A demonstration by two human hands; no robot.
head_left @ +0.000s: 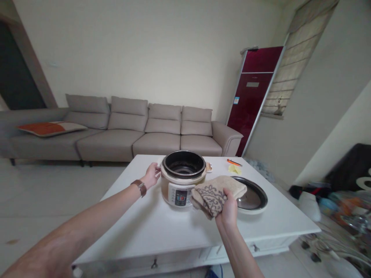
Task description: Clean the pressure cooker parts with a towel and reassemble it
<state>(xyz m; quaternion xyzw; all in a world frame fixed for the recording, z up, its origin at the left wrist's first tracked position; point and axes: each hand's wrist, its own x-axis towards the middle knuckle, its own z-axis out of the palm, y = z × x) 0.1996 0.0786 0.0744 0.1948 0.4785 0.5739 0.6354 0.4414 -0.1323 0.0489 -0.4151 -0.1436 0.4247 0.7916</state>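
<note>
A white electric pressure cooker (171, 189) with a control panel stands upright on the white table (139, 227). Its top is uncovered, and the dark inner pot (185, 164) shows inside. My left hand (152, 175) is at the cooker's left side handle, fingers curled against it. In my right hand (228, 210) is a folded beige towel (216, 191) with a grey-brown pattern, held in front of the cooker's right side. Partly behind the towel, the cooker's round lid (253, 197) lies on the table with its metal inside facing up.
An orange pen-like object (234, 162) and a yellow paper (234, 169) lie at the table's back right. Beyond the table are a grey sofa (156, 141) and a tall dark-red cabinet-like appliance (255, 92). Assorted items and cables (342, 235) crowd the floor at right.
</note>
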